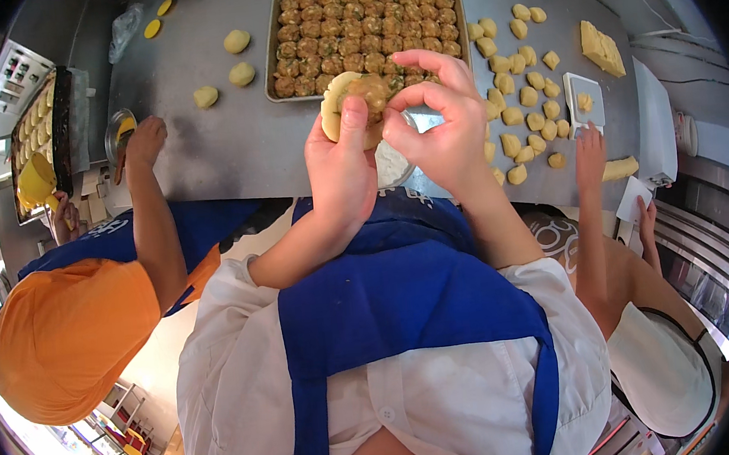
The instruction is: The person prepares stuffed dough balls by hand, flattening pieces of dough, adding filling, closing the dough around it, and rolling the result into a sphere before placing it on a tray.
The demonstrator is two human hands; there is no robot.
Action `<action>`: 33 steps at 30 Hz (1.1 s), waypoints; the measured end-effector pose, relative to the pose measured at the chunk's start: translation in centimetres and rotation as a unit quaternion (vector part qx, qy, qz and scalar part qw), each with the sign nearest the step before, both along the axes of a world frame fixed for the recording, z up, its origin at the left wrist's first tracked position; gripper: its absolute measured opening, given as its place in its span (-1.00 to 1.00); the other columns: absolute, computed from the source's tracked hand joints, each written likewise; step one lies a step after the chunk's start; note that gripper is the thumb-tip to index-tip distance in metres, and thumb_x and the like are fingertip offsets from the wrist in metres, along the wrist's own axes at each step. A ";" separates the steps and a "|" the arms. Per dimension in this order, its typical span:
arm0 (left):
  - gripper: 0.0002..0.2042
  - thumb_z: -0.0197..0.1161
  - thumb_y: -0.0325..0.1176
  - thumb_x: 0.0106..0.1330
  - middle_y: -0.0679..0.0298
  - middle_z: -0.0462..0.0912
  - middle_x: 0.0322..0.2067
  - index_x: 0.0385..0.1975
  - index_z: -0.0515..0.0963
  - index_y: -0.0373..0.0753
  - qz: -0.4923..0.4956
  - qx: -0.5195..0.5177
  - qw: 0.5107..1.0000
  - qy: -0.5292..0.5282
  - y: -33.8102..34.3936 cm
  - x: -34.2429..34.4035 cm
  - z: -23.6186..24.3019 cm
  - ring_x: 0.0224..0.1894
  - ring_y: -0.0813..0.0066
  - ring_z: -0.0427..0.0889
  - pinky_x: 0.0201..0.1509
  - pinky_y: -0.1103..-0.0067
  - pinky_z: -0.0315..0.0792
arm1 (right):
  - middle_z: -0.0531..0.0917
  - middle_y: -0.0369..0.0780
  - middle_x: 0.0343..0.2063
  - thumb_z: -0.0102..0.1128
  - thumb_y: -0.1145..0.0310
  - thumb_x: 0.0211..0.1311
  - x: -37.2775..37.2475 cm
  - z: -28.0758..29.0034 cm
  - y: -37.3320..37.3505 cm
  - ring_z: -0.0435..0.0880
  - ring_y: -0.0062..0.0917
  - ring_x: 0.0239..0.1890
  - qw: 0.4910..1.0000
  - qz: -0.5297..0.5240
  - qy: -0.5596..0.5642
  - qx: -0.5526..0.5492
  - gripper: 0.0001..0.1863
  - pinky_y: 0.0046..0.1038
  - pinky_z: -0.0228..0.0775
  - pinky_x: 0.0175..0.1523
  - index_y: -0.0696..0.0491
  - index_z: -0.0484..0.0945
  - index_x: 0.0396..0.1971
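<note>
While the left hand cups the dough round and its meat filling over the tray's near edge, the right hand bunches its fingertips alongside; the dough seems light, soft, easily torn, best cradled underneath

Bright light at left meets a pale floor, shelving and a grey worktable.
</note>
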State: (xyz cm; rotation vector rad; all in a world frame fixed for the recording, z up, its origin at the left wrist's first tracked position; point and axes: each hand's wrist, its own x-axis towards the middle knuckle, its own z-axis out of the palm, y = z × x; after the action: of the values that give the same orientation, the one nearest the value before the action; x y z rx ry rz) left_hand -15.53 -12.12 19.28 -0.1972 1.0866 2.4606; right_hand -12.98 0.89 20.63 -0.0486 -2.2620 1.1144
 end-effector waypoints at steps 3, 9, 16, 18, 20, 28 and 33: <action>-0.68 0.06 -0.23 0.50 0.20 0.55 0.01 0.09 0.41 -0.31 -0.013 0.037 0.998 -0.057 0.0 0.0 0.6 0.04 0.44 0.57 0.15 0.49 0.49 | 0.62 -0.16 -0.05 0.30 0.47 -0.17 0.0 -1.1 0.4 0.55 -0.35 0.04 0.988 0.058 -0.030 -0.140 -0.93 -0.31 0.34 0.15 0.07 0.66 -0.57; -0.58 -0.08 -0.07 0.53 0.25 0.48 0.14 0.16 0.35 -0.26 -0.068 0.053 0.993 -0.078 -0.4 -0.1 0.9 0.20 0.45 0.47 0.33 0.45 0.35 | 0.57 -0.07 0.03 0.23 0.54 -0.03 0.2 -1.6 0.8 0.48 -0.40 0.16 0.934 0.137 -0.055 -0.326 -0.92 -0.36 0.30 0.23 0.16 0.67 -0.50; -0.57 -0.14 -0.05 0.55 0.24 0.48 0.14 0.16 0.35 -0.28 -0.082 0.060 0.991 -0.089 -0.6 -0.1 1.4 0.21 0.45 0.46 0.34 0.46 0.35 | 0.52 -0.06 0.10 0.18 0.55 0.02 0.4 -1.4 0.9 0.45 -0.40 0.19 0.897 0.173 -0.057 -0.403 -0.91 -0.38 0.25 0.26 0.18 0.66 -0.49; -0.56 -0.16 -0.05 0.55 0.24 0.48 0.14 0.16 0.35 -0.27 -0.084 0.064 0.990 -0.097 -0.6 -0.2 1.2 0.21 0.44 0.46 0.34 0.46 0.35 | 0.52 -0.06 0.10 0.19 0.54 0.02 0.5 -1.4 0.9 0.44 -0.39 0.19 0.887 0.175 -0.056 -0.423 -0.91 -0.38 0.24 0.26 0.18 0.66 -0.48; -0.56 -0.16 -0.04 0.55 0.23 0.48 0.15 0.16 0.35 -0.27 -0.083 0.067 0.989 -0.104 -0.6 -0.4 1.0 0.21 0.42 0.46 0.34 0.45 0.35 | 0.53 -0.07 0.09 0.20 0.54 0.01 0.6 -1.2 0.8 0.44 -0.39 0.18 0.880 0.169 -0.057 -0.441 -0.91 -0.38 0.23 0.26 0.17 0.66 -0.46; -0.55 -0.11 -0.08 0.54 0.16 0.43 0.22 0.21 0.32 -0.30 -0.084 0.075 0.981 -0.160 -1.4 -2.1 0.0 0.27 0.28 0.42 0.41 0.37 0.27 | 0.61 -0.11 -0.07 0.25 0.54 -0.06 5.7 -2.2 3.8 0.58 -0.37 0.01 0.976 0.045 -0.130 -0.168 -0.94 -0.41 0.39 0.08 0.15 0.59 -0.51; -0.53 -0.07 -0.10 0.53 0.09 0.41 0.23 0.24 0.29 -0.33 -0.124 0.071 0.970 -0.195 -2.4 -3.3 -2.0 0.30 0.18 0.38 0.43 0.35 0.25 | 0.63 -0.12 -0.34 0.24 0.48 -0.05 16.6 -10.8 5.8 0.65 -0.24 -0.23 0.891 -0.027 -0.443 0.096 -0.91 -0.38 0.50 -0.11 0.09 0.49 -0.55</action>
State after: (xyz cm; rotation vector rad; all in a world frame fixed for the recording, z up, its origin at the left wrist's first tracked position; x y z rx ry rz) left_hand -18.85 -14.57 17.25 -0.4504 0.7160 2.1435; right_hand 3.65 6.64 9.82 -0.6562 -3.1299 0.9260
